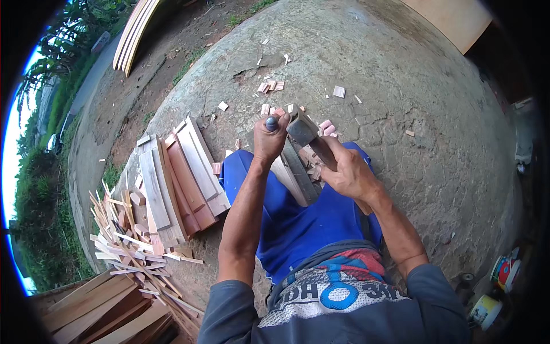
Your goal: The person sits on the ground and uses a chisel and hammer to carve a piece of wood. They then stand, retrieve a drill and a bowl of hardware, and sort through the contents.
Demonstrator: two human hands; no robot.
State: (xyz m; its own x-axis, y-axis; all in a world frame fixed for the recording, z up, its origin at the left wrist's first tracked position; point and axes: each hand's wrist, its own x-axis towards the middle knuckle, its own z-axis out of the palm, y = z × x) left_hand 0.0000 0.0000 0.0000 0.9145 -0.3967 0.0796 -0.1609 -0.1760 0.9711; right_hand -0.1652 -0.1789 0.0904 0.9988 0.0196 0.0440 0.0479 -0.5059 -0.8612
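Observation:
My left hand [269, 140] is closed around an upright tool whose dark rounded end [271, 122] sticks out above the fist. My right hand [350, 173] grips the wooden handle of a striking tool with a grey metal head [300, 129]. That head sits right beside the left fist. A pale wooden plank [293, 175] lies under both hands, between my knees in blue shorts [298, 223]. Small wood chips [314, 157] lie by the right hand. How the tool's lower end meets the plank is hidden.
A stack of cut planks [177, 178] lies to my left, with thin strips [126, 243] and more boards [97, 309] beyond. Small offcuts [270, 86] dot the cracked concrete ground [412, 103]. Cans [486, 311] stand at lower right, and a flat board [455, 17] lies at the top.

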